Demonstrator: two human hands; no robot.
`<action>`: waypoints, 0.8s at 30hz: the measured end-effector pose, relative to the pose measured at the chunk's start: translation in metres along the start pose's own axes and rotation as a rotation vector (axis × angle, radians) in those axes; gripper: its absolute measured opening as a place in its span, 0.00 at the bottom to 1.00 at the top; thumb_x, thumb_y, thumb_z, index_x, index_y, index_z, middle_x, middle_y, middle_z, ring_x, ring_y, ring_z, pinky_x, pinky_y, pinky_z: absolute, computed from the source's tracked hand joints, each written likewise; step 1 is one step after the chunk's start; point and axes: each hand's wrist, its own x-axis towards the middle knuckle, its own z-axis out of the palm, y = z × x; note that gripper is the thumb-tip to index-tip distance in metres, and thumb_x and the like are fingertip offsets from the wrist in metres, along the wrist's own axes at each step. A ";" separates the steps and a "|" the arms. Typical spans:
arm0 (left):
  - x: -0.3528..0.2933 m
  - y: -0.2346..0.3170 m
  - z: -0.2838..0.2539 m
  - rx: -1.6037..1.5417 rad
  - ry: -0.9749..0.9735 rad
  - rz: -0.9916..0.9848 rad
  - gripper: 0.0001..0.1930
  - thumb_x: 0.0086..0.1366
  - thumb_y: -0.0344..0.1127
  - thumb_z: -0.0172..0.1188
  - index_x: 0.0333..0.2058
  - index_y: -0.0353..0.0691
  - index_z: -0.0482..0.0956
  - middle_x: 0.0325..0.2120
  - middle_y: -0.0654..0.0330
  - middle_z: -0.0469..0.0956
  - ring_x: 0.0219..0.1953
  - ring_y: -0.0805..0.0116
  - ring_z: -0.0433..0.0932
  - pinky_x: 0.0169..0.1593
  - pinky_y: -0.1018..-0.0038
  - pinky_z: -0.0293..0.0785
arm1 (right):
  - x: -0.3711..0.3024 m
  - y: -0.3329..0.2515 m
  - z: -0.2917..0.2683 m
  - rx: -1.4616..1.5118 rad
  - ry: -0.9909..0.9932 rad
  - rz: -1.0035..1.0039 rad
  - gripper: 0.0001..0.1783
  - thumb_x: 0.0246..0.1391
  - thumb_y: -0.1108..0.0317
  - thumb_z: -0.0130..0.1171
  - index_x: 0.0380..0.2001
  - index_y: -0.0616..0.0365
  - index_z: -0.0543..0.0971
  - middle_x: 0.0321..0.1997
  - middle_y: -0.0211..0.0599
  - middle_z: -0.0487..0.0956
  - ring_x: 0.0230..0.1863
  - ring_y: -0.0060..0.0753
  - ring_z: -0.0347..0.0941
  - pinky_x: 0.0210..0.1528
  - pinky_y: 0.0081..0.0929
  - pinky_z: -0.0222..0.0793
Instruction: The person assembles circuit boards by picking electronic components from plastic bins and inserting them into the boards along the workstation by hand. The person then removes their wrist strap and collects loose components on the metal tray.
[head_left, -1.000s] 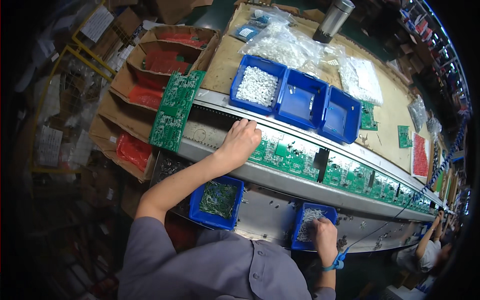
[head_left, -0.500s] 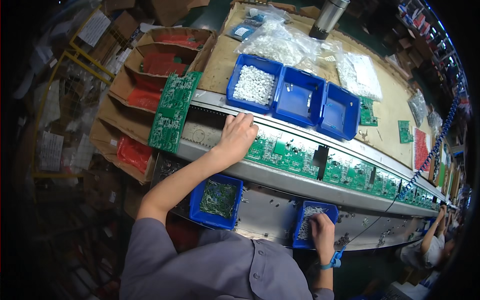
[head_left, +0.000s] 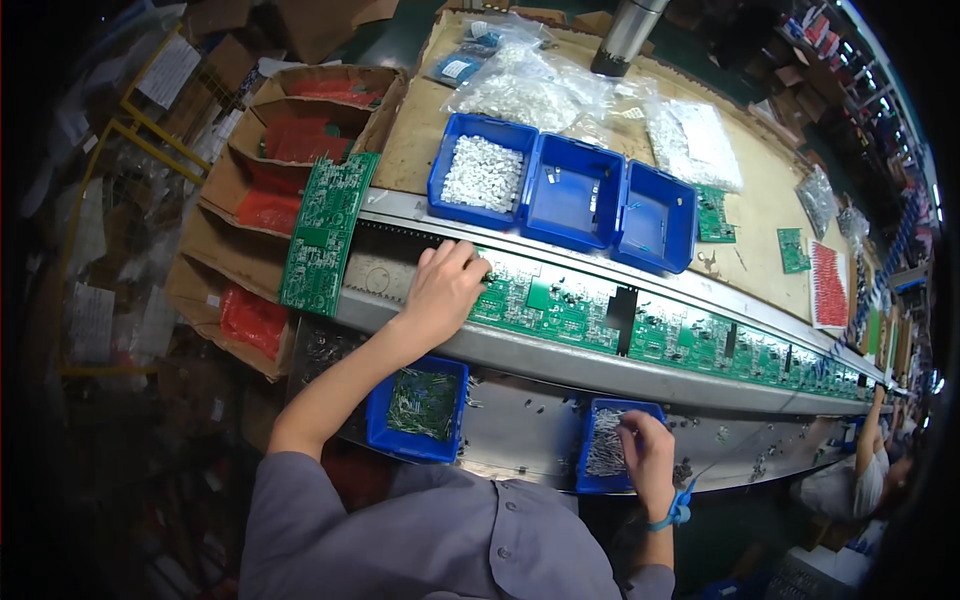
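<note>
My left hand point(head_left: 445, 287) is closed at the left end of a green circuit board point(head_left: 545, 303) lying in the metal rail; its fingertips are partly hidden. Over the right side of a small blue bin point(head_left: 590, 484) hovers my right hand point(head_left: 650, 452), fingers curled into a pinch. Whatever that pinch holds is too small to make out. Thin wire-legged components point(head_left: 606, 445) fill this bin. A blue band point(head_left: 680, 508) circles my right wrist. Another blue bin point(head_left: 463, 400), below my left forearm, contains green parts with wire legs point(head_left: 420, 403).
A populated circuit board point(head_left: 325, 240) lies across the rail's left end, beside cardboard dividers point(head_left: 235, 255). Three blue bins point(head_left: 575, 190) stand behind the rail, one full of white parts point(head_left: 483, 172). Further back are plastic bags point(head_left: 520, 90) and a steel flask point(head_left: 630, 35). Another person point(head_left: 850, 475) works far right.
The whole view has shifted slightly, so things sit further left. My right hand has risen a little and moved right out of the component bin. My left hand stays at the board's end.
</note>
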 end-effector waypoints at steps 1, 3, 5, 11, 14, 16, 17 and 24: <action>-0.004 0.004 -0.008 -0.101 0.008 -0.022 0.08 0.50 0.27 0.64 0.31 0.38 0.77 0.31 0.58 0.71 0.38 0.57 0.71 0.43 0.64 0.66 | 0.005 -0.001 -0.002 0.085 0.010 0.071 0.07 0.46 0.80 0.60 0.32 0.64 0.76 0.28 0.44 0.78 0.28 0.38 0.76 0.32 0.26 0.70; -0.018 0.011 -0.029 -0.277 -0.147 -0.064 0.05 0.54 0.29 0.61 0.29 0.37 0.75 0.29 0.55 0.74 0.36 0.53 0.74 0.40 0.61 0.70 | 0.022 -0.007 -0.008 0.104 0.027 0.027 0.06 0.47 0.80 0.60 0.30 0.65 0.76 0.27 0.43 0.78 0.28 0.37 0.77 0.33 0.25 0.71; -0.041 0.014 -0.047 -0.355 -0.391 -0.081 0.06 0.54 0.31 0.61 0.30 0.37 0.76 0.28 0.53 0.75 0.33 0.50 0.76 0.37 0.60 0.72 | 0.038 -0.003 -0.007 0.096 0.050 -0.037 0.05 0.47 0.80 0.60 0.30 0.64 0.78 0.26 0.42 0.79 0.28 0.37 0.77 0.33 0.25 0.71; -0.112 0.027 -0.044 -0.081 -0.670 -0.068 0.14 0.49 0.33 0.65 0.34 0.36 0.74 0.29 0.54 0.74 0.37 0.52 0.76 0.40 0.61 0.73 | 0.087 -0.002 0.002 0.203 -0.016 -0.126 0.11 0.45 0.80 0.62 0.35 0.62 0.81 0.34 0.43 0.81 0.34 0.37 0.80 0.36 0.25 0.73; -0.130 0.028 -0.026 -0.019 -0.592 -0.050 0.10 0.52 0.32 0.62 0.33 0.37 0.74 0.28 0.55 0.73 0.37 0.53 0.75 0.40 0.61 0.71 | 0.106 0.001 0.011 0.148 -0.036 -0.226 0.11 0.45 0.80 0.62 0.35 0.62 0.81 0.34 0.42 0.82 0.35 0.36 0.80 0.37 0.25 0.73; -0.133 0.028 -0.023 -0.013 -0.559 -0.047 0.09 0.53 0.32 0.60 0.32 0.37 0.74 0.28 0.55 0.73 0.36 0.54 0.75 0.39 0.61 0.71 | 0.116 0.007 0.018 0.137 -0.061 -0.241 0.10 0.45 0.80 0.61 0.35 0.62 0.81 0.35 0.43 0.82 0.36 0.35 0.80 0.37 0.25 0.74; -0.133 0.028 -0.024 0.000 -0.559 -0.029 0.07 0.53 0.32 0.59 0.30 0.38 0.74 0.27 0.56 0.73 0.35 0.55 0.75 0.39 0.62 0.70 | 0.120 0.011 0.023 0.157 -0.066 -0.272 0.10 0.46 0.79 0.61 0.35 0.62 0.81 0.34 0.43 0.82 0.35 0.36 0.80 0.36 0.25 0.74; -0.126 0.028 -0.030 -0.060 -0.433 -0.083 0.04 0.52 0.30 0.61 0.27 0.40 0.75 0.25 0.60 0.73 0.34 0.60 0.75 0.36 0.66 0.67 | 0.132 0.001 0.036 0.211 -0.021 -0.250 0.07 0.48 0.76 0.61 0.33 0.63 0.80 0.31 0.47 0.80 0.32 0.46 0.78 0.36 0.33 0.73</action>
